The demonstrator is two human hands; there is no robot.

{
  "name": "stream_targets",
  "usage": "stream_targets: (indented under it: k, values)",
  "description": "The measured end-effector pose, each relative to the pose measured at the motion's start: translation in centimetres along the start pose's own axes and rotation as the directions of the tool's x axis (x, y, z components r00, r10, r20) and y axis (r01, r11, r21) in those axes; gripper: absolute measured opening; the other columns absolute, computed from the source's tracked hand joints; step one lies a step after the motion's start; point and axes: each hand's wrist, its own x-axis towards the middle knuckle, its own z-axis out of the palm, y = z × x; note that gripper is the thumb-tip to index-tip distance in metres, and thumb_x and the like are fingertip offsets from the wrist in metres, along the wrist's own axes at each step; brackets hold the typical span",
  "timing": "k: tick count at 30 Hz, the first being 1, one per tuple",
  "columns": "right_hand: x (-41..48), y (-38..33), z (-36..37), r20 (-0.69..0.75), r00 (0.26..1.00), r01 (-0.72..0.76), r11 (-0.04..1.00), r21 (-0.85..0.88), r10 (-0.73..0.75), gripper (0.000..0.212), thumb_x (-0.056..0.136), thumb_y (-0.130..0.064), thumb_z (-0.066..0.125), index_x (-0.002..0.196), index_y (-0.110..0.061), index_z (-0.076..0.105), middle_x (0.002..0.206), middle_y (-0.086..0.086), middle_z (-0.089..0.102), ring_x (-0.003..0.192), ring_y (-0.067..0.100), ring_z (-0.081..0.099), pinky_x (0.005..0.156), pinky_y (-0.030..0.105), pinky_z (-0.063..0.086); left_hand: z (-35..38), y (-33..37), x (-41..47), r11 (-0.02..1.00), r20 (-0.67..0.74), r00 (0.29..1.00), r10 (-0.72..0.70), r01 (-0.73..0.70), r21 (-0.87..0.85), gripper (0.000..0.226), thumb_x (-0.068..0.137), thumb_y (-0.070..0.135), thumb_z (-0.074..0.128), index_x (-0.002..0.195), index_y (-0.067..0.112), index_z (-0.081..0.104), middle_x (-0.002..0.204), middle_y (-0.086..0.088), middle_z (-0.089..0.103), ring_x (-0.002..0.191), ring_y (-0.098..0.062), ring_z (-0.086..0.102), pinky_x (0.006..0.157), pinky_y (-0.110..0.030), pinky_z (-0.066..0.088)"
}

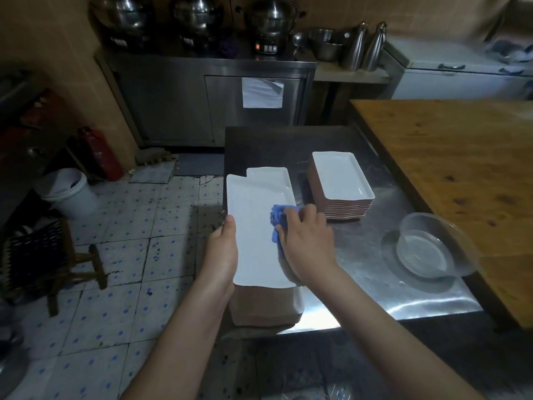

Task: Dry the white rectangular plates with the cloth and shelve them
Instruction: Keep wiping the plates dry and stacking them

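A white rectangular plate (253, 226) is held tilted above a stack of plates (265, 307) at the steel table's left edge. My left hand (222, 249) grips the plate's left rim. My right hand (305, 241) presses a blue cloth (278, 217) on the plate's right side. Behind the held plate, another white plate (271, 177) shows on the near stack. A second stack of white plates with brown undersides (340, 183) stands farther right on the table.
A clear plastic bowl (432, 249) lies at the steel table's (360, 255) right side, beside a wooden table (461, 168). On the tiled floor to the left stand a white bucket (67, 194), a wooden stool (57, 261) and a red extinguisher (101, 154). A steel cabinet (207, 105) stands behind.
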Motion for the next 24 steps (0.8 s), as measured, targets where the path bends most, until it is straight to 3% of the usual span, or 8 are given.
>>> stream_targets:
  k: [3, 6, 7, 9, 12, 17, 21, 24]
  values:
    - [0.7, 0.6, 0.4, 0.052, 0.988, -0.155, 0.934, 0.323, 0.146, 0.025, 0.096, -0.025, 0.038, 0.116, -0.013, 0.048, 0.111, 0.006, 0.043, 0.102, 0.030, 0.047, 0.078, 0.035, 0.041, -0.1, -0.6, -0.1, 1.000, 0.031, 1.000, -0.002, 0.002, 0.002, 0.034, 0.098, 0.041, 0.037, 0.100, 0.018, 0.061, 0.080, 0.005, 0.067, 0.070, -0.014, 0.066, 0.054, -0.024, 0.051]
    - [1.0, 1.4, 0.3, 0.184, 0.928, -0.355, 0.627, 0.693, 0.322, 0.015, 0.093, -0.024, 0.042, 0.102, -0.016, 0.049, 0.104, -0.001, 0.053, 0.089, 0.021, 0.058, 0.073, 0.037, 0.049, -0.4, -1.4, -0.4, 0.999, 0.086, 0.996, 0.018, -0.021, 0.036, 0.028, 0.096, 0.040, 0.044, 0.089, 0.021, 0.064, 0.072, 0.009, 0.070, 0.059, -0.008, 0.068, 0.043, -0.019, 0.049]
    - [1.1, 1.9, 0.4, 0.185, 0.922, -0.364, 0.594, 0.718, 0.341, 0.014, 0.094, -0.024, 0.045, 0.104, -0.016, 0.051, 0.107, -0.001, 0.054, 0.085, 0.016, 0.059, 0.071, 0.034, 0.049, -0.5, -1.7, -0.5, 0.999, 0.104, 0.994, 0.020, -0.025, 0.045, 0.026, 0.095, 0.038, 0.047, 0.089, 0.021, 0.065, 0.071, 0.009, 0.071, 0.058, -0.007, 0.068, 0.043, -0.018, 0.049]
    - [1.2, 2.7, 0.4, 0.104, 0.945, -0.295, 0.669, 0.682, 0.310, 0.022, 0.094, -0.022, 0.053, 0.113, -0.012, 0.056, 0.117, 0.002, 0.048, 0.085, 0.010, 0.050, 0.070, 0.017, 0.039, -0.6, -2.4, -0.5, 0.998, 0.120, 0.993, 0.012, -0.019, 0.056, 0.022, 0.095, 0.033, 0.049, 0.090, 0.018, 0.065, 0.073, 0.007, 0.071, 0.059, -0.008, 0.069, 0.045, -0.019, 0.050]
    - [1.4, 4.2, 0.2, 0.122, 0.942, -0.283, 0.543, 0.790, 0.313, 0.026, 0.089, -0.022, 0.063, 0.112, -0.010, 0.060, 0.118, 0.008, 0.054, 0.083, 0.007, 0.053, 0.057, 0.001, 0.037, -0.7, -3.7, -0.4, 0.990, 0.066, 0.998, -0.009, 0.000, 0.138, 0.023, 0.095, 0.032, 0.049, 0.084, 0.019, 0.065, 0.077, 0.004, 0.070, 0.066, -0.012, 0.068, 0.052, -0.023, 0.050]
    - [0.8, 5.8, 0.4, 0.192, 0.944, -0.300, 0.457, 0.838, 0.268, 0.026, 0.085, -0.022, 0.068, 0.109, -0.012, 0.062, 0.114, 0.005, 0.058, 0.086, 0.004, 0.053, 0.059, 0.003, 0.038, -0.2, -6.0, 1.0, 0.961, -0.019, 1.000, -0.010, 0.014, 0.276, 0.028, 0.097, 0.033, 0.045, 0.080, 0.019, 0.064, 0.085, -0.002, 0.069, 0.075, -0.017, 0.066, 0.061, -0.027, 0.051]
    - [0.4, 7.1, 0.6, 0.205, 0.960, -0.272, 0.454, 0.848, 0.192, 0.025, 0.085, -0.021, 0.068, 0.107, -0.011, 0.063, 0.113, 0.004, 0.056, 0.080, -0.007, 0.049, 0.056, -0.003, 0.037, 0.6, -7.2, 2.4, 0.922, -0.077, 0.996, 0.048, -0.015, 0.387, 0.036, 0.097, 0.032, 0.045, 0.117, 0.007, 0.061, 0.128, -0.009, 0.058, 0.116, -0.026, 0.054, 0.101, -0.037, 0.041]
    - [0.3, 8.0, 0.5, 0.250, 0.957, -0.289, 0.400, 0.870, 0.148, 0.017, 0.086, -0.024, 0.066, 0.101, -0.022, 0.060, 0.113, 0.000, 0.052, 0.080, -0.002, 0.052, 0.039, 0.011, 0.042, 1.0, -7.9, 3.1, 0.833, -0.049, 0.983, 0.174, -0.120, 0.541, 0.038, 0.098, 0.028, 0.043, 0.130, 0.012, 0.054, 0.151, -0.003, 0.032, 0.138, -0.018, 0.030, 0.105, -0.027, 0.026]
